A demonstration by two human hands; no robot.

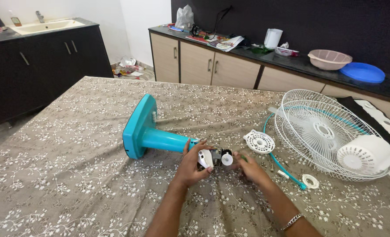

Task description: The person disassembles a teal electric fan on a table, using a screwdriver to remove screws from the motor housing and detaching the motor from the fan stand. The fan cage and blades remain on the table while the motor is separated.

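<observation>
The tabletop point(72, 175), under a brown floral cloth, fills most of the head view. On it the teal fan stand point(149, 134) lies on its side, long axis running from its square base at about ten o'clock of the hands down to its neck at the centre. The neck ends at the motor unit point(217, 158), a small dark and white block that sits right between both hands.

The left hand point(192, 166) wraps the neck end and the white part of the motor unit, fingers curled closed on it. The right hand point(249, 169) touches the motor unit from the three o'clock side; what its fingers pinch cannot be told, though a bit of green shows there. Both hands are equally close.

At two o'clock, well apart, lies the white wire fan guard point(318, 131) with the white rear motor cover point(365, 154) resting on its rim. Nearer, at one o'clock, sits a round white slotted disc point(259, 141). A thin teal rim ring point(285, 169) curves past the right hand, and a small white ring nut point(310, 181) lies at four o'clock.

Bare cloth lies toward six and eight o'clock, with the table edges far off.
</observation>
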